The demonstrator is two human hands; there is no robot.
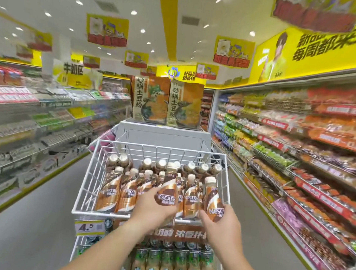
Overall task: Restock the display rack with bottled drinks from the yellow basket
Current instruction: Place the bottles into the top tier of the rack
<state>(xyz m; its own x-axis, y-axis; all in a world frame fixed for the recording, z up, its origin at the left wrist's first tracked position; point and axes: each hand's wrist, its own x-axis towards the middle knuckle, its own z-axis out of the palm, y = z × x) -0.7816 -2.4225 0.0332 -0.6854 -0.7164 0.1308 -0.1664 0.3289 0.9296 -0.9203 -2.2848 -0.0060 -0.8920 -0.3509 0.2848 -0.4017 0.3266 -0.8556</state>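
Note:
A white wire display rack (86, 183) stands in front of me, its top tier filled with several brown Nescafe coffee bottles (108, 193). My left hand (151, 208) grips one Nescafe bottle (168, 187) upright above the tier's front row. My right hand (222, 222) grips a second Nescafe bottle (212, 198) at the tier's right front corner. The yellow basket is out of view.
A lower tier holds several green-labelled bottles (180, 268) under a 4.5 price tag (88, 227). A white stand (164, 137) with two noodle packs is behind the rack. Stocked shelves line the left (23, 121) and right (300, 156) sides of the grey aisles.

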